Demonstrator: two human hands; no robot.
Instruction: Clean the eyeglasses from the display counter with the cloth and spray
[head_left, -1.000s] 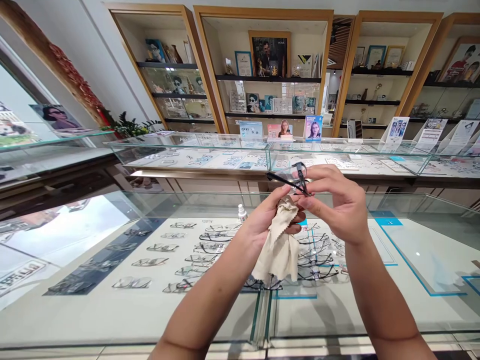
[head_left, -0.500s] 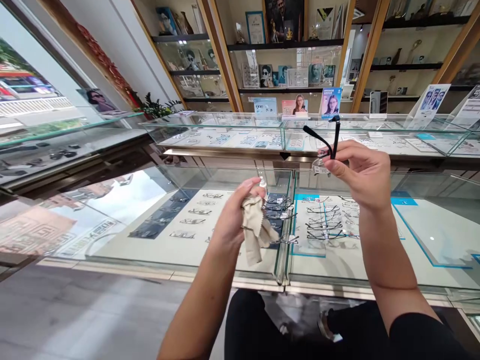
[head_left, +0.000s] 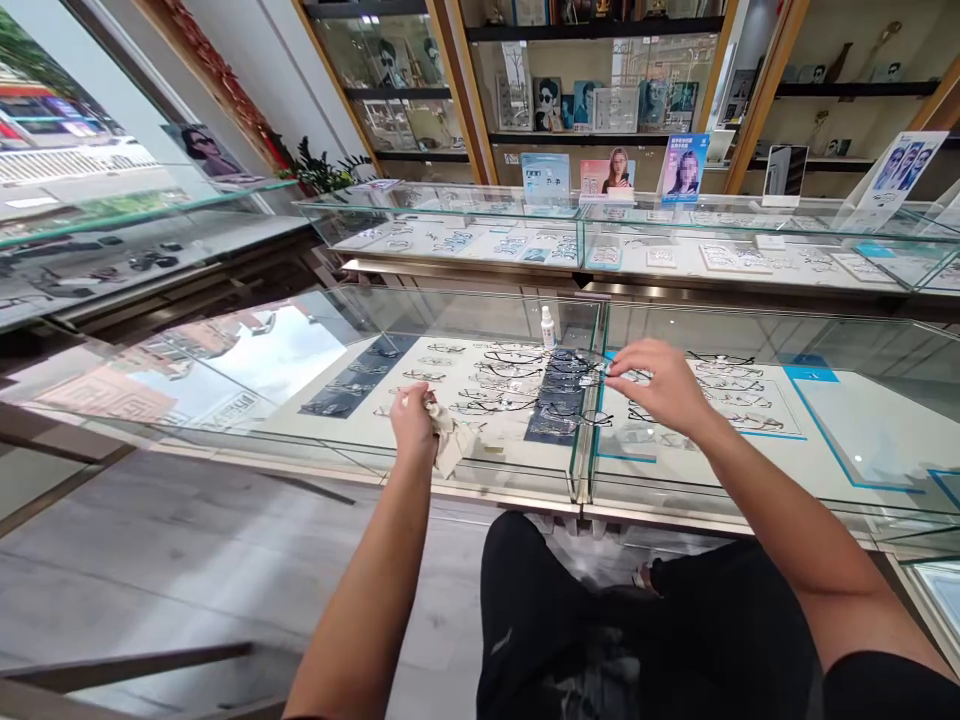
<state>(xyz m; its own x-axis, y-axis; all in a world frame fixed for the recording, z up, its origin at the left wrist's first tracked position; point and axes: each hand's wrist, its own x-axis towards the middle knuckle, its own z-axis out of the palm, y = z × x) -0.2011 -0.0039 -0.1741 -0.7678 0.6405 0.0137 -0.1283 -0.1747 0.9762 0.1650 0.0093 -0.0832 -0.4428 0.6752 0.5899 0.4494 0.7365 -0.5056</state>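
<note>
My left hand (head_left: 415,420) is closed round a beige cleaning cloth (head_left: 452,447) and rests low over the glass top of the near display case (head_left: 225,400). My right hand (head_left: 654,385) reaches out over the case's middle seam. Its fingers are pinched on a thin black-framed pair of glasses (head_left: 600,366), held just at the glass top. Whether the frame touches the glass I cannot tell. Under the glass lie several rows of spectacle frames (head_left: 502,385) on white and dark trays.
A small white spray bottle (head_left: 548,328) stands on the case behind my hands. A second glass counter (head_left: 585,235) with cards and frames runs behind it, backed by wooden shelves (head_left: 465,110). My legs in black trousers (head_left: 592,620) are below, over grey floor.
My right hand has come down from face height with the glasses to the case top. My left hand has dropped with the cloth to the left. The view has tilted downward.
</note>
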